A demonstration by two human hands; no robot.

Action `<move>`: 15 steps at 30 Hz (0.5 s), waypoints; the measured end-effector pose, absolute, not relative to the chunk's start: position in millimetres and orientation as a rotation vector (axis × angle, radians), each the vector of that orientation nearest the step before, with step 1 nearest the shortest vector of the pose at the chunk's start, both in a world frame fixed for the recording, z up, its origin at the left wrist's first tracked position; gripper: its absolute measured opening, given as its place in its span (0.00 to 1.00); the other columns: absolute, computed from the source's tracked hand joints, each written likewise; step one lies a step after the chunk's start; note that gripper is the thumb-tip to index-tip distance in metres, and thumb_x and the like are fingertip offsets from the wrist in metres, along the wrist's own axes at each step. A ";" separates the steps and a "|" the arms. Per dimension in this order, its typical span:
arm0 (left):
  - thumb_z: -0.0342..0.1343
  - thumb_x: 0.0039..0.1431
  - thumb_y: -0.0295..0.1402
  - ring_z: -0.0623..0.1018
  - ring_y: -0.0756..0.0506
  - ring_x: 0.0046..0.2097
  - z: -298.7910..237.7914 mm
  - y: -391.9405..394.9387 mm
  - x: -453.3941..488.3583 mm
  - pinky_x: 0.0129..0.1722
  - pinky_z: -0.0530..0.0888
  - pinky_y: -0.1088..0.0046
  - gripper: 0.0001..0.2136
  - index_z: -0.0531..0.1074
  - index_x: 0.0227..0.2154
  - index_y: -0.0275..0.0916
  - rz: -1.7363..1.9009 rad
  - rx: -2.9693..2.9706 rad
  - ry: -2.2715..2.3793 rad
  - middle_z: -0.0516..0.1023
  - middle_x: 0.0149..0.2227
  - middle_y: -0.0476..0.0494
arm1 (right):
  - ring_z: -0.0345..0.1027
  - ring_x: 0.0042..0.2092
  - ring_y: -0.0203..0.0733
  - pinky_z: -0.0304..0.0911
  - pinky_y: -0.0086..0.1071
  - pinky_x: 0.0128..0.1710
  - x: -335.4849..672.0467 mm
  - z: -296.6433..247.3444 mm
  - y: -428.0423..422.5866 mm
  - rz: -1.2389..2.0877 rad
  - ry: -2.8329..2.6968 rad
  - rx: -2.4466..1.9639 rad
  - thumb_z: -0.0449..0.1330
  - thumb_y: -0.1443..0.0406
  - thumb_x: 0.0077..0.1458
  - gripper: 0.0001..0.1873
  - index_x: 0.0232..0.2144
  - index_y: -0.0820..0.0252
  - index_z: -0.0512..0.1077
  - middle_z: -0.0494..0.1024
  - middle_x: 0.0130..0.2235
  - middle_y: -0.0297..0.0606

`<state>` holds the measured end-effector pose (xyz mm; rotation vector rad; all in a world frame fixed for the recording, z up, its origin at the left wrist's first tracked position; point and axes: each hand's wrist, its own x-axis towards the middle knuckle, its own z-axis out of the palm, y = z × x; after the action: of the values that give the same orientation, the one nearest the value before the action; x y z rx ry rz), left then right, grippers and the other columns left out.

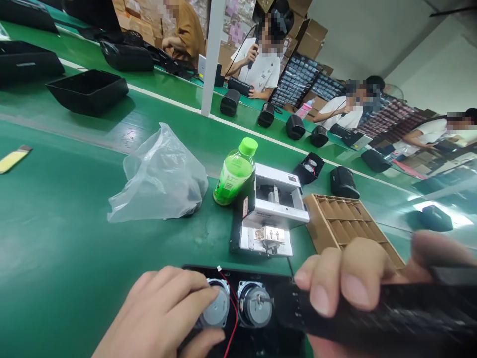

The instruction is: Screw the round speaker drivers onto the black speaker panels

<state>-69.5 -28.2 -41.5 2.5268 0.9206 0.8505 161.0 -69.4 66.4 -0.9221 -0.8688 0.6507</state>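
The left hand (160, 313) lies curled over a black panel (238, 272), its grip narrow: the fingers cross the left of two round speaker drivers (218, 306), and the thumb presses low on the panel. A red wire (233, 318) runs down between the drivers. Just to the right, the right hand (346, 278) closes its grip around a long black bar (383, 311), whose end lies over the panel beside the second driver.

Beyond the grips, on the green bench (55, 238), sits a white metal fixture (270, 211). A green-capped bottle (234, 171) stands against its left side, and a clear plastic bag (160, 179) lies farther left. To the right of the fixture, just past the right hand, is a cardboard tray (343, 223) with rows of slots.

Farther from the grips, black speaker housings (87, 89) line the bench. Four co-workers (257, 74) sit at the far side, before stacked cartons (309, 37).
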 end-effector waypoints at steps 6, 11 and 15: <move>0.76 0.55 0.32 0.78 0.43 0.42 -39.7 -19.5 -65.2 0.42 0.62 0.60 0.20 0.80 0.50 0.49 0.599 2.680 0.926 0.87 0.46 0.57 | 0.72 0.26 0.43 0.75 0.40 0.30 159.0 61.9 -54.6 0.744 -0.824 -0.982 0.59 0.46 0.73 0.18 0.53 0.46 0.79 0.77 0.28 0.31; 0.73 0.58 0.38 0.76 0.43 0.37 -44.8 -15.1 -59.3 0.39 0.57 0.58 0.12 0.81 0.45 0.52 0.622 2.575 0.877 0.88 0.40 0.61 | 0.72 0.26 0.45 0.72 0.40 0.29 166.9 46.6 -49.4 0.863 -0.870 -0.919 0.55 0.33 0.66 0.33 0.54 0.46 0.80 0.79 0.27 0.35; 0.55 0.77 0.45 0.73 0.43 0.33 -48.4 -10.2 -56.2 0.37 0.55 0.57 0.12 0.81 0.41 0.50 0.659 2.622 0.812 0.87 0.36 0.55 | 0.74 0.26 0.49 0.74 0.45 0.29 167.3 40.7 -50.2 0.933 -0.887 -0.915 0.54 0.35 0.69 0.31 0.53 0.46 0.80 0.80 0.27 0.37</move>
<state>-56.2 -10.2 -48.4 2.6220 0.8122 0.6587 167.3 -50.2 40.7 -0.9154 -0.8874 0.9327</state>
